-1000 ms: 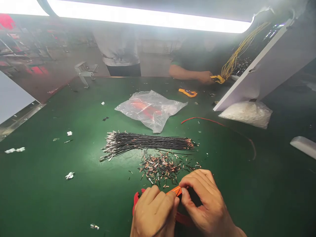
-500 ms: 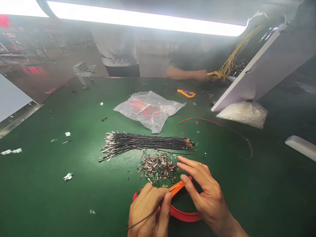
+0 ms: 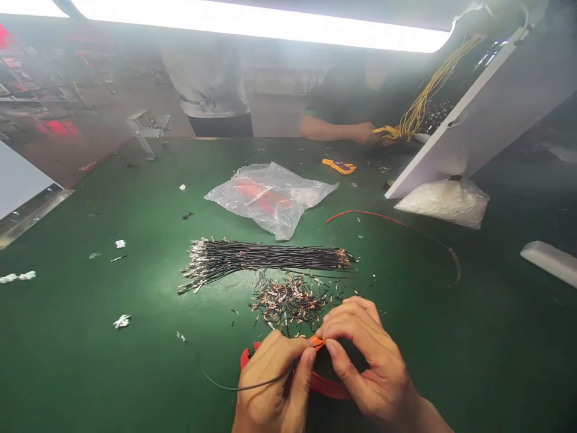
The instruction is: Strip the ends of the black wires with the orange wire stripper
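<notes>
My left hand is closed, with a thin black wire pinched between thumb and forefinger. The wire curves out leftward to a pale metal terminal. At its other end, my right hand closes thumb and fingertips, hiding the tip. Under both hands lies a red-and-orange hand tool, mostly covered; its orange part shows between my fingers. Just beyond is a heap of cut black insulation and copper scraps. Behind that lies a bundle of black wires, terminals at the left, bare copper at the right.
A clear plastic bag with something red inside lies mid-table. A yellow tool, a red wire and a bag of white pieces are farther right. Across the table, a person's hand holds a yellow tool.
My right hand has gone from spread fingers to a pinch at the wire's end beside my left hand. The wire's terminal end has come into view at the left.
</notes>
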`<state>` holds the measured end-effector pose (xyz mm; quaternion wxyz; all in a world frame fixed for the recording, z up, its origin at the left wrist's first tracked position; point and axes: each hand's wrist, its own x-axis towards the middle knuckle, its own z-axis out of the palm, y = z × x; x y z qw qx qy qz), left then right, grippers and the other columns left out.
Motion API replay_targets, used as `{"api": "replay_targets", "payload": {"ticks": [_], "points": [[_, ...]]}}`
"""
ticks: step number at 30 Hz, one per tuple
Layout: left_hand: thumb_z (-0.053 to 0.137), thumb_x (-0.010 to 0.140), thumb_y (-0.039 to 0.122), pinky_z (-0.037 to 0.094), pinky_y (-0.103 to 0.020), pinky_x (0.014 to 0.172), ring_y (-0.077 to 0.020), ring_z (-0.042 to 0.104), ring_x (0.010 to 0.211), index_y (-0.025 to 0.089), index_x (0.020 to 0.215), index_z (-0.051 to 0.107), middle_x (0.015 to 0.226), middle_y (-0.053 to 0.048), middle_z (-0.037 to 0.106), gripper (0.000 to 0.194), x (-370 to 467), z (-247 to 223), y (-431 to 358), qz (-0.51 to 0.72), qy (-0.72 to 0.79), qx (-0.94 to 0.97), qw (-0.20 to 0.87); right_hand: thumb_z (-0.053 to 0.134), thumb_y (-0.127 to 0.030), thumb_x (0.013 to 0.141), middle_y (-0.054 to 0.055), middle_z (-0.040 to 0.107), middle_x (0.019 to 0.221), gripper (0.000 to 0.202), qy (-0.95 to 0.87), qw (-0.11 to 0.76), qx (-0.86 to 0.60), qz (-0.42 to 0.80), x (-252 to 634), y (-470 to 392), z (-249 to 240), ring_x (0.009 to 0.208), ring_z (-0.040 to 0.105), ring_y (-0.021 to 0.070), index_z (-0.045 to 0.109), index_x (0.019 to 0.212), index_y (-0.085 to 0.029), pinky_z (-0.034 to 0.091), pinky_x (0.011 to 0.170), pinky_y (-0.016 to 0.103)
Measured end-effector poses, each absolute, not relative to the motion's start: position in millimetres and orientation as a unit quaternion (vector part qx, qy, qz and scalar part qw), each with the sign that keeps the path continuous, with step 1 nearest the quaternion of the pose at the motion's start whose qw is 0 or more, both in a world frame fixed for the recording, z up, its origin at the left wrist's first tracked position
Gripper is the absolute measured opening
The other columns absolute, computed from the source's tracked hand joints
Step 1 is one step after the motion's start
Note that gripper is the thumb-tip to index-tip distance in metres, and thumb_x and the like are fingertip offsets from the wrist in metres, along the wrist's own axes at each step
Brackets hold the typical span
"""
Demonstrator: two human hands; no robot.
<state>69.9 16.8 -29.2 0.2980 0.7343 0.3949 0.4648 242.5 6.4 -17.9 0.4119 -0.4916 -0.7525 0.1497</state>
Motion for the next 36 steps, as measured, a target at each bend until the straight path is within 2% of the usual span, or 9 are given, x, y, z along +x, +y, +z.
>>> {"api": "replay_targets", "payload": {"ticks": [6,9,13,17,21,26,29,32,36], "points": [[0.057,0.096,0.015,0.04,-0.023,0.053,-0.0111,0.051,0.056,0.024,0.093,0.068,0.065,0.003,0.056,0.015,70.3,-30.9,14.0,0.508,0.428,0.67,0.333,0.043,-0.006,0.095,0.002,0.065,0.088,0.018,-0.741,0.411,-0.511,0.147,250.6,6.4,-17.3,0.087,0.059,0.0201,0.052,0.099,-0.022,0.034,0.089,0.043],[0.059,0.096,0.019,0.041,-0.021,0.053,-0.0098,0.051,0.057,0.025,0.091,0.069,0.066,0.005,0.054,0.013,65.6,-27.3,17.4,0.529,0.453,0.628,0.347,0.049,-0.022,0.098,0.006,0.064,0.103,0.013,-0.766,0.369,-0.498,0.168,260.5,4.9,-14.2,0.101,0.057,0.0248,0.051,0.11,-0.021,0.037,0.091,0.044],[0.06,0.096,0.023,0.045,-0.016,0.053,-0.0056,0.053,0.052,0.026,0.09,0.069,0.068,0.007,0.059,0.01,47.6,-14.2,32.0,0.529,0.502,0.615,0.3,0.075,-0.055,0.083,0.012,0.062,0.121,0.058,-0.83,0.24,-0.469,0.182,262.1,0.6,-11.8,0.112,0.057,0.0343,0.05,0.123,-0.02,0.034,0.102,0.055],[0.058,0.096,0.02,0.047,-0.015,0.058,-0.0065,0.055,0.059,0.023,0.078,0.061,0.067,0.006,0.058,0.019,29.4,-5.8,46.3,0.547,0.529,0.611,0.218,0.087,-0.034,0.074,0.01,0.064,0.122,0.065,-0.825,0.206,-0.494,0.18,252.5,-3.4,-18.6,0.111,0.06,0.0329,0.052,0.127,-0.022,0.037,0.104,0.056],[0.056,0.096,0.016,0.046,-0.016,0.057,-0.0073,0.052,0.061,0.022,0.081,0.059,0.069,0.006,0.056,0.017,26.3,-9.0,50.1,0.576,0.488,0.622,0.208,0.071,-0.016,0.079,0.011,0.066,0.115,0.051,-0.823,0.23,-0.497,0.148,248.3,-5.7,-27.6,0.105,0.061,0.0332,0.053,0.126,-0.018,0.038,0.1,0.061],[0.056,0.095,0.011,0.047,-0.018,0.057,-0.0076,0.056,0.064,0.022,0.091,0.063,0.07,0.006,0.056,0.014,31.3,-7.0,46.7,0.601,0.455,0.619,0.222,0.07,-0.021,0.08,0.015,0.069,0.108,0.045,-0.842,0.269,-0.465,0.053,255.6,-4.2,-23.2,0.099,0.065,0.0333,0.052,0.121,-0.012,0.041,0.095,0.057],[0.055,0.094,0.007,0.046,-0.022,0.058,-0.0094,0.057,0.065,0.021,0.093,0.064,0.069,0.005,0.056,0.017,30.4,-3.5,44.8,0.626,0.429,0.618,0.206,0.072,-0.022,0.081,0.013,0.068,0.108,0.021,-0.78,0.361,-0.508,0.055,263.6,-1.2,-15.5,0.096,0.066,0.0286,0.057,0.096,-0.021,0.049,0.089,0.046],[0.055,0.092,0.004,0.043,-0.023,0.054,-0.0097,0.054,0.061,0.021,0.094,0.064,0.068,0.004,0.056,0.019,27.0,-3.8,43.5,0.617,0.419,0.646,0.163,0.069,-0.031,0.089,0.007,0.072,0.104,0.013,-0.654,0.468,-0.564,0.187,272.6,0.1,-10.6,0.09,0.071,0.0237,0.063,0.079,-0.025,0.058,0.076,0.032],[0.054,0.09,0.002,0.037,-0.021,0.048,-0.008,0.045,0.053,0.02,0.098,0.061,0.067,0.004,0.055,0.021,23.8,-4.7,41.2,0.557,0.384,0.723,0.138,0.058,-0.056,0.093,0.009,0.08,0.106,0.032,-0.524,0.523,-0.499,0.451,276.5,-6.4,-11.9,0.093,0.076,0.0268,0.075,0.106,-0.032,0.063,0.08,0.034]]}}
